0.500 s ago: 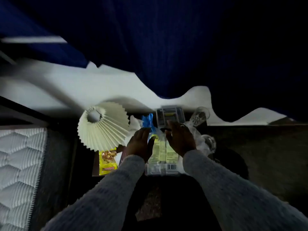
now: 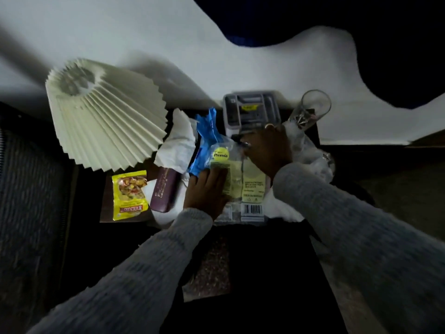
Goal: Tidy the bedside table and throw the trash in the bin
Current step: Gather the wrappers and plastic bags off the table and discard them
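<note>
A clear plastic packet (image 2: 250,189) with a yellow label and a barcode lies at the front of the dark bedside table (image 2: 108,213). My left hand (image 2: 204,191) rests on its left side with the fingers laid over it. My right hand (image 2: 267,150) grips the packet's upper right part, fingers curled. A blue wrapper (image 2: 204,138) lies just behind the packet, beside crumpled white tissue (image 2: 178,143). A yellow snack pouch (image 2: 130,196) and a maroon booklet (image 2: 163,191) lie at the left front.
A pleated cream lampshade (image 2: 103,114) leans over the table's left rear. A grey plastic tray (image 2: 252,109) and a drinking glass (image 2: 310,109) stand at the back; crumpled clear plastic (image 2: 310,150) lies to the right. A mattress edge (image 2: 29,189) lies left, with a white wall behind.
The view has come closer to the table. My left hand has slid down onto the packet's left side; my right hand stays on its upper right.
</note>
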